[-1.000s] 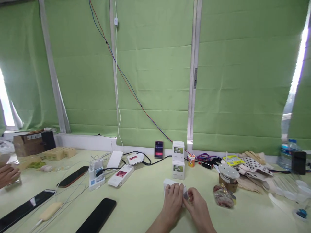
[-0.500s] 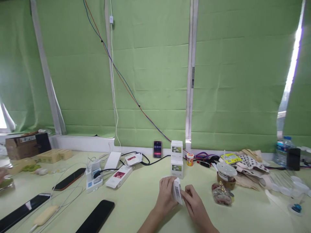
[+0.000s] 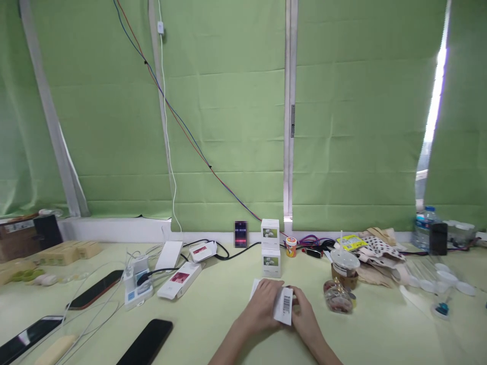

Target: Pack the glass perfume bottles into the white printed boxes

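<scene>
Between my hands is a small white cardboard box [image 3: 283,307], a barcoded side turned toward me. My left hand [image 3: 263,305] is closed around its left part, and a white edge shows beyond the knuckles. The fingers of my right hand [image 3: 303,310] are bent against the box's right edge; the fingertips are partly hidden behind it. Just beyond my hands stand two stacked white boxes with green flower pictures, the upper box [image 3: 270,242] resting on the lower box [image 3: 271,271].
To the left lie a black phone [image 3: 146,342], a power strip [image 3: 139,291] with cables and a long white box [image 3: 180,280]. On the right are a wrapped food packet [image 3: 338,297], a lidded cup [image 3: 344,263] and a water bottle [image 3: 423,228]. An orange jar [image 3: 291,247] stands behind.
The white box has turned so its barcoded side faces me more fully. My right hand has moved from the near edge to around the right side. The view has shifted slightly right.
</scene>
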Demonstrator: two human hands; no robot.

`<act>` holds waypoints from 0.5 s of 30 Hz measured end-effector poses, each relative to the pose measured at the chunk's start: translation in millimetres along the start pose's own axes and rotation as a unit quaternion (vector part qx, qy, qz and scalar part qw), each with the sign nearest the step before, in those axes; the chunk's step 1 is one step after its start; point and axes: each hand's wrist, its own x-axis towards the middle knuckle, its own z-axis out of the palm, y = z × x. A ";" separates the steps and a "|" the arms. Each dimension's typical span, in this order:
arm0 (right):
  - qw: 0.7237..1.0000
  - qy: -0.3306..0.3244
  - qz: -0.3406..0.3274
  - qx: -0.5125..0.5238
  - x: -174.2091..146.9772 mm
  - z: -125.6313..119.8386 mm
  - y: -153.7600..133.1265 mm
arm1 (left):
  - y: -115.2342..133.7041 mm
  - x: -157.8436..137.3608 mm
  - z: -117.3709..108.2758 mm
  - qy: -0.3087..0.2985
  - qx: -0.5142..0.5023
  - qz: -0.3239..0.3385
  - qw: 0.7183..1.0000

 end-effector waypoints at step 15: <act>0.982 -0.058 0.058 -0.168 10.0 -23.2 18.5 | -13.7 -18.9 -24.8 -0.098 0.008 -0.078 0.992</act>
